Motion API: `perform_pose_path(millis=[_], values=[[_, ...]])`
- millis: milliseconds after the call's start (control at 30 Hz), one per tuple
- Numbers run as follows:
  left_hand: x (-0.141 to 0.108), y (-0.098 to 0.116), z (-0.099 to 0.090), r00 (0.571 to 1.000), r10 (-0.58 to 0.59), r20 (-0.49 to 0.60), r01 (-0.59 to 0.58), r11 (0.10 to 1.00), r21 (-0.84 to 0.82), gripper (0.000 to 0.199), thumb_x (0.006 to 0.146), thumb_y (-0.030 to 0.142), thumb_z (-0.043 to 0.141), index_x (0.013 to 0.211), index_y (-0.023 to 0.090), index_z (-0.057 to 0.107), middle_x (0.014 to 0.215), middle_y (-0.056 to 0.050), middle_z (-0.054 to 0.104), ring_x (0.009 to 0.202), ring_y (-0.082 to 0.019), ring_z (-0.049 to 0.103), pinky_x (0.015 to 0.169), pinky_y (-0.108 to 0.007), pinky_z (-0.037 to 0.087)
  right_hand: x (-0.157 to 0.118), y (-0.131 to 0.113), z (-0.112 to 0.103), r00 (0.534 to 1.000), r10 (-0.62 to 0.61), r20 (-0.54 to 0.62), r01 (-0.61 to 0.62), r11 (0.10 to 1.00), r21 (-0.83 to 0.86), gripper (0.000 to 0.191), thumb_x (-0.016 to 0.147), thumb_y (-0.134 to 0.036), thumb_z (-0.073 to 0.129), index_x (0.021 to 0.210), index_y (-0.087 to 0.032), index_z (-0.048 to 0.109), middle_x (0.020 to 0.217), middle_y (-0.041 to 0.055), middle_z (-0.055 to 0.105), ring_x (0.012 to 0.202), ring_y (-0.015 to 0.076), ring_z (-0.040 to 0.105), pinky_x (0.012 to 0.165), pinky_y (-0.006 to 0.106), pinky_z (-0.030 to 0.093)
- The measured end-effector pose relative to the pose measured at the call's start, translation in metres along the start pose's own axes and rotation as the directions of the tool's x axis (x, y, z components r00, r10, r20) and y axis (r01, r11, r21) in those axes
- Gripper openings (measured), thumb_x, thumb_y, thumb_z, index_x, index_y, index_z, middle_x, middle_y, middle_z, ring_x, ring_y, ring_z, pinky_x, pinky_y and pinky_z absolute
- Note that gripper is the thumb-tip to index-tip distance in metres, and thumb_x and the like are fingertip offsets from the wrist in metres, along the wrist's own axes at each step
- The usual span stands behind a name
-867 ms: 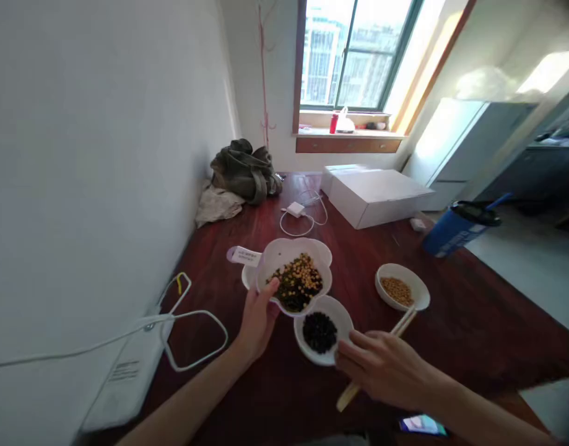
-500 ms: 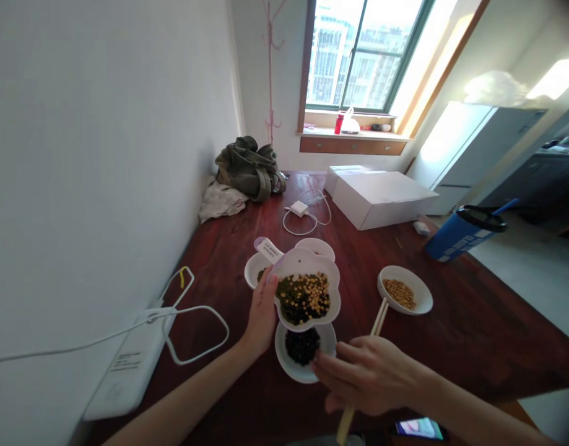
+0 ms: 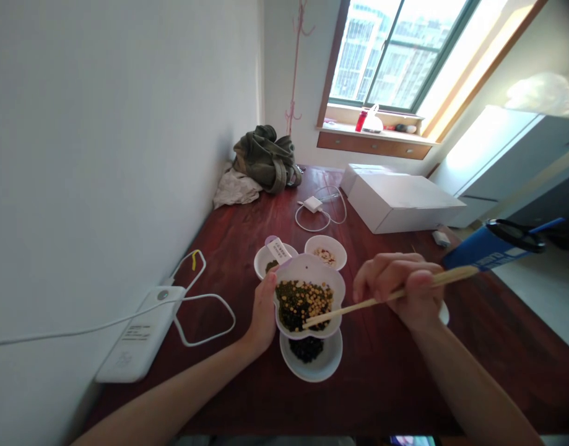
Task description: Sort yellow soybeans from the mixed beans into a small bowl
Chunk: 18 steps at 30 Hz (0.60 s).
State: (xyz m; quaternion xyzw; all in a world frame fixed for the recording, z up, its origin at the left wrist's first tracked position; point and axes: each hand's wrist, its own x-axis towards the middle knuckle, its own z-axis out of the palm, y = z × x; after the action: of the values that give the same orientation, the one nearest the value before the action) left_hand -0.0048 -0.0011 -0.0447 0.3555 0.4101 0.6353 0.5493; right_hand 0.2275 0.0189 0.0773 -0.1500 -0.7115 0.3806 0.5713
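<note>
Head view over a dark red wooden table (image 3: 386,371). The left hand (image 3: 262,313) grips the rim of a white flower-shaped plastic bowl (image 3: 311,271), thumb on the near-left edge at about 9 o'clock and fingers curled beneath it; the bowl holds mixed dark green and yellow beans (image 3: 303,302) and is lifted above a round white dish of black beans (image 3: 311,360), which lies at 6 o'clock from it and is partly hidden by it. The right hand (image 3: 402,288), at 3 o'clock from the flower-shaped bowl, is closed in a pinch around a pair of pale wooden chopsticks (image 3: 381,298); their tips reach to 9 o'clock and rest among the mixed beans near the bowl's right rim, while the butt ends project past the knuckles towards 2 o'clock.

At 11 o'clock from the held bowl stands a small white dish with a labelled lilac scoop (image 3: 275,250); at 12 o'clock, just beside it, a small white dish with pale and reddish grains (image 3: 325,253). A blue cylindrical cup with a black lid (image 3: 491,246) lies tilted at 2 o'clock behind the right hand. Further off at 1 o'clock sits a flat white cardboard box (image 3: 405,201), at 12 o'clock a white charger with coiled cable (image 3: 317,207), and at 11 o'clock an olive green cloth bag (image 3: 265,158). A white rectangular device with a looped white cable (image 3: 140,334) lies at 9 o'clock, by the wall.
</note>
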Motion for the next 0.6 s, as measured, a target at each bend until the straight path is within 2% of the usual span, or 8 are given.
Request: perform_pose_path(millis=[100,200,300,400,500,600], values=[[-0.001,-0.002,-0.001,1.000,-0.001,-0.015,0.001,1.000,-0.003,0.063,0.101,0.069,0.063,0.130,0.016,0.081,0.121,-0.012,0.086,0.118,-0.032,0.077,0.109,-0.045,0.058,-0.016,0.040,-0.002,0.995,0.100,0.003,-0.100,0.994,0.039,0.070,0.110,-0.065,0.048,0.065,-0.018,0.075,0.059,0.0065,0.064,0.053,0.0191,0.064,0.049,0.031,0.050],[-0.001,-0.004,-0.001,0.999,-0.025,-0.025,0.024,0.999,-0.020,0.061,0.101,0.067,0.065,0.131,0.017,0.081,0.121,-0.012,0.086,0.121,-0.032,0.076,0.111,-0.045,0.056,-0.037,0.054,-0.021,0.991,0.134,-0.005,-0.134,0.990,0.044,0.067,0.109,-0.063,0.054,0.064,-0.018,0.076,0.058,0.0059,0.063,0.053,0.0181,0.062,0.047,0.029,0.045],[0.000,-0.004,0.001,0.998,-0.067,0.005,0.067,0.995,-0.071,0.061,0.099,0.067,0.068,0.134,0.018,0.079,0.122,-0.011,0.086,0.126,-0.033,0.074,0.114,-0.046,0.054,-0.031,0.052,-0.040,0.987,0.158,0.023,-0.159,0.987,0.027,0.061,0.104,-0.063,0.064,0.065,-0.018,0.078,0.057,0.0046,0.062,0.052,0.0178,0.062,0.046,0.029,0.044],[-0.001,0.000,0.002,0.998,-0.059,0.031,0.061,0.995,-0.075,0.064,0.094,0.068,0.074,0.132,0.017,0.079,0.125,-0.012,0.085,0.127,-0.035,0.074,0.115,-0.046,0.053,-0.004,0.043,-0.044,0.979,0.170,0.117,-0.173,0.985,0.019,0.063,0.099,-0.069,0.067,0.064,-0.018,0.080,0.057,0.0053,0.063,0.052,0.0180,0.063,0.044,0.029,0.046],[-0.001,0.003,0.000,0.999,-0.049,0.007,0.049,0.999,-0.011,0.069,0.086,0.069,0.082,0.128,0.015,0.081,0.126,-0.013,0.084,0.125,-0.037,0.074,0.114,-0.048,0.053,0.017,0.031,-0.031,0.973,0.132,0.192,-0.136,0.991,0.007,0.056,0.099,-0.063,0.070,0.070,-0.018,0.083,0.066,0.0079,0.073,0.052,0.0172,0.066,0.046,0.028,0.050],[-0.002,0.004,-0.001,0.998,-0.057,-0.028,0.058,0.998,0.028,0.072,0.083,0.071,0.083,0.125,0.014,0.082,0.126,-0.015,0.084,0.123,-0.038,0.074,0.113,-0.049,0.053,0.018,0.021,-0.012,0.971,0.049,0.235,-0.033,0.997,-0.072,0.054,0.100,-0.061,0.069,0.073,-0.017,0.083,0.070,0.0083,0.077,0.056,0.0160,0.071,0.053,0.026,0.054]])
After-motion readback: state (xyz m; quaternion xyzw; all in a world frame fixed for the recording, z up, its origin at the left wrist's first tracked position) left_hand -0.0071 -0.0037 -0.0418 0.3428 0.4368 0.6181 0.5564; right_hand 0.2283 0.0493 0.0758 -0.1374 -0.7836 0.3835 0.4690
